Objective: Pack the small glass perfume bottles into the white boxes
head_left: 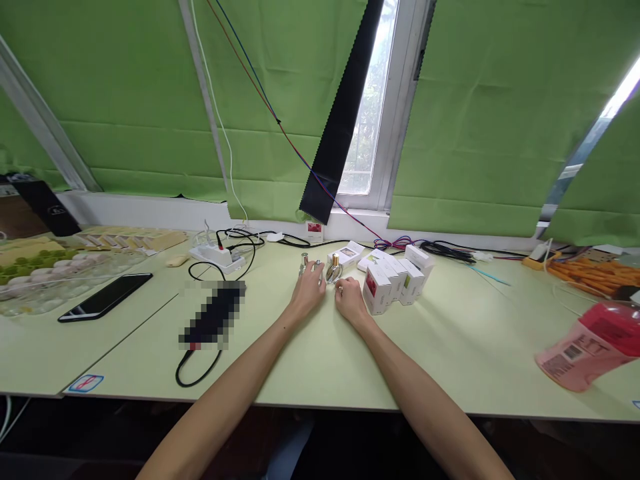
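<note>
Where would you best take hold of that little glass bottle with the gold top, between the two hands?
I'd pinch the gold top from above. The glass bottle appears to stand upright with that narrow top uppermost, while the left hand and right hand crowd its sides. Whether the top is firmly fixed, I can't tell.

Workroom, exact kind uncertain. Long pale yellow-green bench [450,360] beneath a white-framed window [363,133] with green fabric blinds [480,133]; white plastic power strip [217,256], coiled black cables [447,251], small white cardboard boxes [379,293].
</note>
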Demonstrator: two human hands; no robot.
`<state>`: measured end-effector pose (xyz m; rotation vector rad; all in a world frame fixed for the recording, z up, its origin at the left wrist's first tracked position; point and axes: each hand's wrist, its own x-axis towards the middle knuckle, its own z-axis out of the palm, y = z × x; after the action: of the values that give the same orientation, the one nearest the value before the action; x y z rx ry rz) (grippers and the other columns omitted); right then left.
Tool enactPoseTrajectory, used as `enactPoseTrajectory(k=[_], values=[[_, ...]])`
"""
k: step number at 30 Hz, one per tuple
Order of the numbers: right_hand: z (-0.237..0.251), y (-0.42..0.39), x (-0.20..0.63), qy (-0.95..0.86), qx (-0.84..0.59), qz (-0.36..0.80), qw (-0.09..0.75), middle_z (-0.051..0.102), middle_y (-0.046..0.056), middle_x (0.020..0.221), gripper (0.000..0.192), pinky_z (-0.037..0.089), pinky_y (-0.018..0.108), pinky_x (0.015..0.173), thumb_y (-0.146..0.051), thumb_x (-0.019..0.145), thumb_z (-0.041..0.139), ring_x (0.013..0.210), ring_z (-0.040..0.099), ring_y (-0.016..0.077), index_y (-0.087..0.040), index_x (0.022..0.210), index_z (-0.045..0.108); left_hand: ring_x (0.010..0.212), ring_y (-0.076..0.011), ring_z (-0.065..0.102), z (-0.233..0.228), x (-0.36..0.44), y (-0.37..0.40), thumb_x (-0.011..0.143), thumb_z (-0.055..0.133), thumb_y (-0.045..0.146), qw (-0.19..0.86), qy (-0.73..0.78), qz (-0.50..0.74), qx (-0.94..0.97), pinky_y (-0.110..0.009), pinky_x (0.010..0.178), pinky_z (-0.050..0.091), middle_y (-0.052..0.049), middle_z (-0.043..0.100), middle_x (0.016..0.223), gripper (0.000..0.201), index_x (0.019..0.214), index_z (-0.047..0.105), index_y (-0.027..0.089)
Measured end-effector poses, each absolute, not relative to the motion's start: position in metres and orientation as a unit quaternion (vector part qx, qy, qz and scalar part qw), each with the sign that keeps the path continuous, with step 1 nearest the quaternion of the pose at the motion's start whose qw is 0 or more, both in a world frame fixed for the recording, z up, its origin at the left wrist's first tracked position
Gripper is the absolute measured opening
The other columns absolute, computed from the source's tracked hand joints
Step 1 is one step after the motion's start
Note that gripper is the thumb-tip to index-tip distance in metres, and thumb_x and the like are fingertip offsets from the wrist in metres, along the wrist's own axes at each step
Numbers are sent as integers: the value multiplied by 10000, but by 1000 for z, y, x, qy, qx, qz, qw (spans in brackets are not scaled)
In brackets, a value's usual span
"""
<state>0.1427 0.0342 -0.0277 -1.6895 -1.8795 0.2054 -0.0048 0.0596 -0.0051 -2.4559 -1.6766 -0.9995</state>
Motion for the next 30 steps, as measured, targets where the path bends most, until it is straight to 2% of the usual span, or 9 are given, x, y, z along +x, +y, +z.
enactPoseTrajectory(k=[4, 8, 12, 14, 16, 19, 24, 30], values=[[-27, 34, 143, -710, -631, 74, 304, 700, 129, 1069, 287, 443, 295, 894, -63, 910, 513, 1045, 615, 236, -129, 1081, 735, 1155, -326, 662, 0, -5, 47, 944, 505, 190, 10, -546, -314, -777, -458, 947, 579, -167, 588, 1368, 386, 1301, 650, 198], [-27, 35, 144, -711, -629, 69, 306, 717, 120, 1051, 271, 436, 291, 863, -49, 906, 516, 1006, 615, 226, -129, 1062, 723, 1060, -322, 684, 3, -4, 33, 955, 517, 231, 17, -565, -291, -772, -443, 846, 596, -166, 580, 1386, 390, 1321, 653, 222], [-28, 35, 145, -706, -631, 68, 314, 732, 107, 1041, 275, 432, 280, 822, -32, 883, 538, 1004, 618, 226, -148, 1052, 722, 973, -277, 684, 5, 2, 20, 960, 523, 249, 22, -573, -283, -769, -389, 792, 586, -139, 606, 1339, 388, 1322, 663, 255], [-28, 35, 145, -704, -631, 69, 317, 736, 104, 1026, 268, 432, 279, 809, -38, 884, 544, 990, 627, 225, -153, 1047, 723, 1001, -276, 672, 6, 5, 16, 964, 526, 265, 25, -574, -287, -766, -371, 773, 579, -131, 612, 1314, 375, 1310, 671, 256], [-27, 36, 145, -702, -629, 71, 327, 736, 105, 1019, 260, 438, 280, 817, -47, 892, 539, 983, 638, 223, -152, 1046, 721, 1121, -306, 630, 6, 8, 14, 962, 538, 281, 35, -572, -295, -764, -362, 758, 573, -132, 619, 1283, 359, 1289, 681, 253], [-23, 34, 144, -693, -621, 78, 358, 735, 108, 1031, 234, 455, 290, 855, -74, 914, 533, 1007, 645, 226, -153, 1040, 713, 1215, -337, 572, 3, 10, 13, 955, 561, 293, 45, -570, -304, -762, -362, 745, 563, -138, 623, 1255, 345, 1274, 685, 251], [-13, 27, 142, -676, -579, 102, 444, 717, 99, 1083, 235, 487, 308, 910, -122, 955, 493, 1056, 635, 228, -178, 1077, 686, 1033, -274, 647, -2, 11, 15, 955, 560, 263, 30, -551, -330, -766, -366, 779, 557, -126, 620, 1220, 319, 1249, 679, 229], [-4, 19, 138, -649, -521, 126, 539, 674, 101, 1110, 227, 515, 308, 915, -179, 984, 453, 957, 645, 199, -182, 1074, 662, 1031, -264, 663, -5, 14, 10, 921, 562, 217, 21, -533, -345, -772, -338, 701, 538, -109, 632, 1225, 338, 1242, 666, 243]])
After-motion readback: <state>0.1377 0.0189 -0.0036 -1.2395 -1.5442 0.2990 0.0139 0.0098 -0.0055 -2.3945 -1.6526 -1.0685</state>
